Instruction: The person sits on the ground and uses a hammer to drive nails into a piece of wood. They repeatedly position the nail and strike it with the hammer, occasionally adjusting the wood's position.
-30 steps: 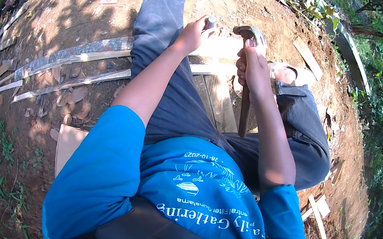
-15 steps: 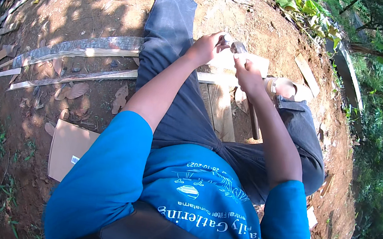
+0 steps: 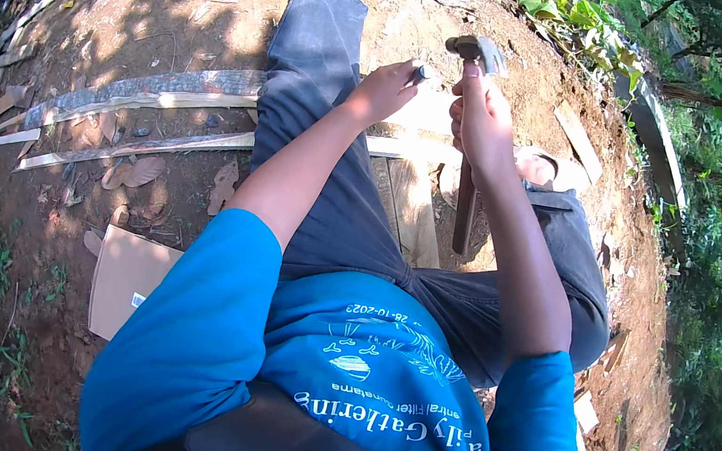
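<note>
My right hand [image 3: 485, 124] is wrapped round the wooden handle of a claw hammer [image 3: 464, 214]. The hammer's metal head is up, to the right of my left hand and apart from it. My left hand [image 3: 383, 92] is closed round a short upright tool with a round, dark end [image 3: 420, 74]; its lower part is hidden by my fingers. Beneath both hands lies a sunlit, pale piece of wood [image 3: 433, 115], washed out by glare. Whether the tool touches this wood, I cannot tell.
My legs are spread round short boards [image 3: 410, 207]. A bark-edged plank [image 3: 149, 92] and a thin wood strip [image 3: 139, 153] extend left over the soil. Cardboard [image 3: 129, 273] lies near my left elbow. A loose board [image 3: 577, 141] lies to the right, before a low concrete edge [image 3: 657, 141].
My right hand has lifted the hammer, so its head is now higher and farther from the tool's end. My left hand has stayed nearly in place.
</note>
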Demonstrator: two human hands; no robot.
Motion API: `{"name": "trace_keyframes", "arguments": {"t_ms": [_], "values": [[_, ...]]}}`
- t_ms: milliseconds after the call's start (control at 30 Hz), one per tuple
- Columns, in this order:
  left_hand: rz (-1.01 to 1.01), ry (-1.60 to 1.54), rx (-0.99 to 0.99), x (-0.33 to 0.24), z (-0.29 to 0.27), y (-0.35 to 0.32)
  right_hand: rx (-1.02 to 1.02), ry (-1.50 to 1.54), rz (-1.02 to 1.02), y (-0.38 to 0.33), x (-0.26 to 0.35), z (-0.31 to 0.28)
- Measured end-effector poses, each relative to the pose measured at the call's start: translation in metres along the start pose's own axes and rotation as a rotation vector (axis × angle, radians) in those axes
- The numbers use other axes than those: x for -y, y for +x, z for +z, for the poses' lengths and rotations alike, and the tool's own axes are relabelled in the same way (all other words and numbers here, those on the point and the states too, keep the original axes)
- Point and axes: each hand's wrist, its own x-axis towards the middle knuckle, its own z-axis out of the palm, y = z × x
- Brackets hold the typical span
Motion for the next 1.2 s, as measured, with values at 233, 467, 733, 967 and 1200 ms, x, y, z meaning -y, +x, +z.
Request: {"name": "trace_keyframes", "arguments": {"t_ms": [233,467,733,967,1200], "values": [[-0.018,-0.211,0.118,-0.020,-0.004,0.003,-0.236,-0.448,-0.582,0.012,-0.039,0.001],[-0.168,-0.077,0.101,-0.006,-0.006,0.001,-0.070,0.296,-0.524,-0.036,0.036,0.015],[-0.115,0.069,0.157,0.001,-0.003,0.003,-0.104,0.188,-0.390,-0.025,0.024,0.004],[-0.175,-0.377,0.190,0.003,-0.003,0.033,0.065,-0.325,0.132,-0.017,-0.034,-0.027],[-0.297,-0.166,0.075,0.050,0.002,0.093,0.091,0.118,0.257,-0.047,-0.035,-0.043]]}}
